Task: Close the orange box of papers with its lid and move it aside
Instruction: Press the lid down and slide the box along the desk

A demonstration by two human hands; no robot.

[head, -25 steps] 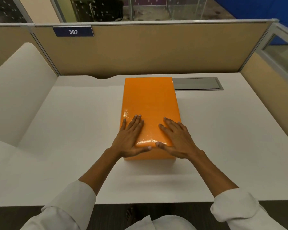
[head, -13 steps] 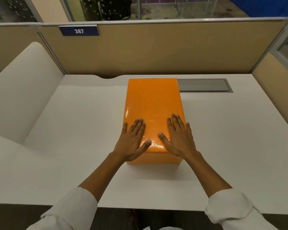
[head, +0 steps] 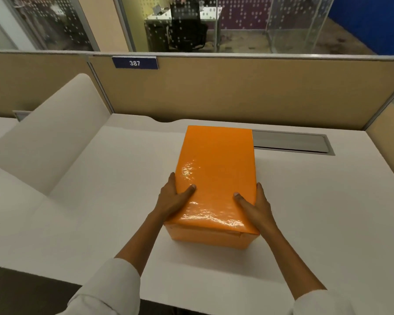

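Note:
The orange box stands on the white desk with its glossy lid on top, so the papers inside are hidden. My left hand clasps the box's left side near the front corner, thumb lying on the lid. On the opposite side, my right hand grips the right edge, its thumb also on the lid. The fingers of both hands are hidden behind the box's sides.
A grey cable hatch is set into the desk just right of the box's far end. Tan partition walls close off the back and right. A white curved divider rises on the left.
Both hands slid from lying flat on the lid to gripping the box's left and right sides. The view has tilted up and the box looks slightly turned.

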